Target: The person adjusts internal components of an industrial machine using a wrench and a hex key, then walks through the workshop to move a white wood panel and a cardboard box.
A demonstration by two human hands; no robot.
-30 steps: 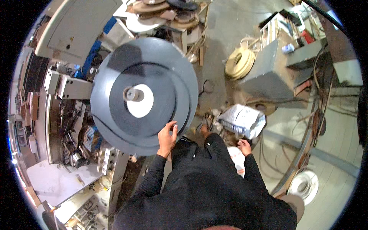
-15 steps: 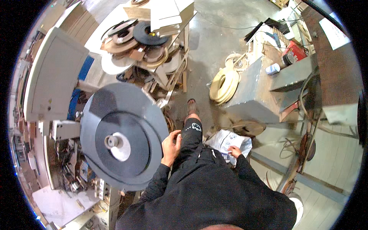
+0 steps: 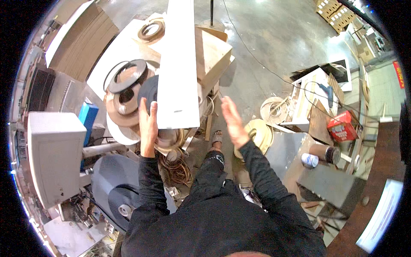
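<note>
A long white board points toward me on the pile ahead, its near end hanging over coils of edge banding. My left hand is raised with fingers stretched, close by the left edge of that near end; whether it touches the board I cannot tell. Apart from the board, on its right side, my right hand reaches forward with straight fingers and nothing in it. Behind the board's left edge, a dark coil is partly hidden. Other brown and grey coils lie left of it.
A grey disc-shaped reel on a machine stands at my left. Cream coils lie beside a grey metal surface at right, with a white can and a red box. A cable crosses the floor.
My view has moved forward, bringing the pile and white board nearer. Both hands have risen from beside my body and now reach ahead. The reel has shifted to the lower left.
</note>
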